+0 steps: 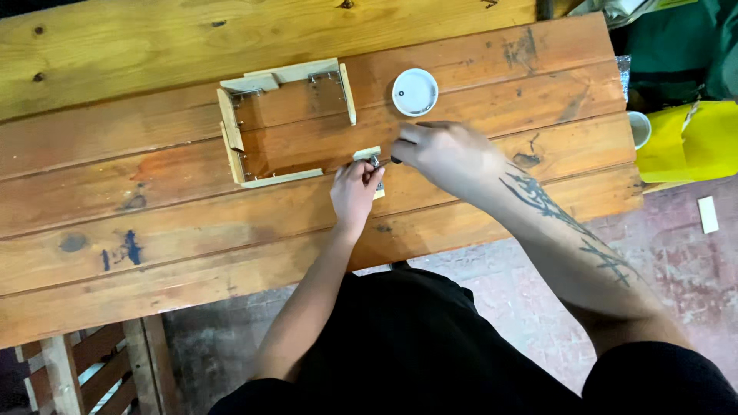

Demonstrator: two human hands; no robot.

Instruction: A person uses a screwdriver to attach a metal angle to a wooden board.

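The head view looks straight down on a table [192, 238] of broad, varnished orange-brown planks with dark knots and a few blue paint smears. Both hands meet near the middle of it over a small pale wooden block [369, 155], a short light-coloured offcut with a small piece of grey metal hardware on it; most of the block is covered by the hands, so its full shape cannot be told. The left hand [355, 194] lies on the near side of the block, its fingers curled and pressing on it. The right hand [442, 154] comes in from the right, forearm marked with a dark tattoo, its fingers pinched together around a small dark tool [393, 160] whose tip meets the hardware; what kind of tool it is cannot be made out. The block lies just beside the near right corner of an open wooden frame [286, 127], a rectangle of thin pale slats standing on edge, with small metal fittings along its far and left sides and the table showing through its middle. Its right side is only a short slat at the far corner. Just right of the frame, beyond the right hand, lies a round white lid [415, 92]. At the table's right edge a white cup [638, 129] stands beside a yellow sheet [692, 142].
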